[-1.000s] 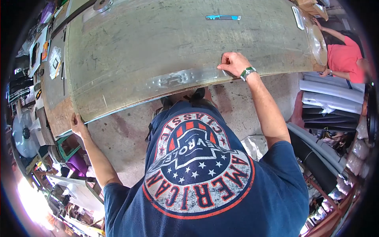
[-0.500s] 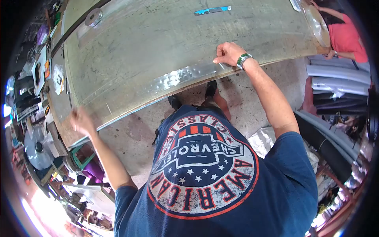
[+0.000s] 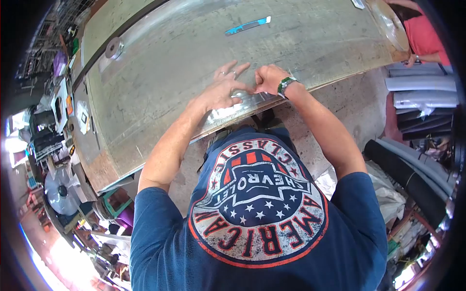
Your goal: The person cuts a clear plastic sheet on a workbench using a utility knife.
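Observation:
Both hands meet over the near edge of a large worn worktable [image 3: 160, 89]. My left hand [image 3: 222, 92] is palm down with fingers spread, its index fingertip close to or touching my right hand's fingertips. My right hand [image 3: 271, 80], with a beaded bracelet at the wrist, is closed in a pinch; whatever lies between the fingertips is too small to make out. Under the hands, along the table edge, lies a shiny, clear plastic strip [image 3: 224, 112], partly hidden by my left hand. Beyond the hands rests a blue utility knife [image 3: 247, 26].
A metal-looking spool [image 3: 114, 48] sits by a dark strip [image 3: 119, 33] at the table's left. At the far right stands another person in a red shirt [image 3: 425, 39]. Material rolls [image 3: 422, 92] are stacked right, and a round fan [image 3: 60, 190] stands lower left.
My left hand has come from the table's left corner across to my right hand. My right hand stays pinched, slightly further left in view. The view has shifted a little.

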Action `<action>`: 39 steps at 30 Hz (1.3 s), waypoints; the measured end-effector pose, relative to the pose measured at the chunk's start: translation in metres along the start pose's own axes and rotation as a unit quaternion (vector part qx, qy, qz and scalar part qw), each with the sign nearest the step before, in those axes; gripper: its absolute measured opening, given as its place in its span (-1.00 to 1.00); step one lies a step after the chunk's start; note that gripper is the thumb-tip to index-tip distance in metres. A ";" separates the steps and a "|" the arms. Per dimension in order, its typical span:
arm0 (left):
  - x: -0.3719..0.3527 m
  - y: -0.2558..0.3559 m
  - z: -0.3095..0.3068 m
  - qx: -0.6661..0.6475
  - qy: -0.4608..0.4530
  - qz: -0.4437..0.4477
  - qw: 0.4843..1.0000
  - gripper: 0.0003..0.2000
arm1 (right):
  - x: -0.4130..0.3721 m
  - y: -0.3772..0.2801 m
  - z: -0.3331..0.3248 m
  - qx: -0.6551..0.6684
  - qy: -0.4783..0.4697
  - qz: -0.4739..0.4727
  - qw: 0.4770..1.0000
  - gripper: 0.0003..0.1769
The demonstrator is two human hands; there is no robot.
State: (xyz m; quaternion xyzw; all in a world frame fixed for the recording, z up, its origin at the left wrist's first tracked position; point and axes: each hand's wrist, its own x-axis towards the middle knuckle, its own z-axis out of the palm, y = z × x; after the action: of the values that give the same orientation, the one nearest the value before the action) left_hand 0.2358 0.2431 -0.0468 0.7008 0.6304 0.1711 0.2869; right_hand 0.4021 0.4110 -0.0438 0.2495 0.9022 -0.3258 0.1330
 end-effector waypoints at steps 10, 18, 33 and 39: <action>0.004 -0.009 -0.003 0.003 -0.024 0.001 1.000 -0.52 | -0.001 -0.003 -0.004 -0.039 -0.020 0.024 0.999 -0.58; 0.006 -0.009 -0.005 0.029 -0.036 -0.005 0.999 -0.50 | 0.001 0.002 -0.034 -0.070 0.040 0.028 0.996 -0.63; 0.009 -0.002 -0.007 0.021 -0.023 -0.043 0.999 -0.52 | 0.160 0.055 -0.073 -0.108 0.168 -0.207 0.958 -0.79; 0.009 -0.003 -0.007 0.022 -0.027 -0.039 0.999 -0.51 | 0.108 0.061 -0.091 0.133 0.170 -0.131 0.968 -0.53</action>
State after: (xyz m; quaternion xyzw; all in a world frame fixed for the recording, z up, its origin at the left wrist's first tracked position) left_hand 0.2309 0.2534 -0.0442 0.6863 0.6528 0.1273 0.2944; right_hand 0.3369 0.5501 -0.0507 0.1967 0.8848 -0.4103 -0.1010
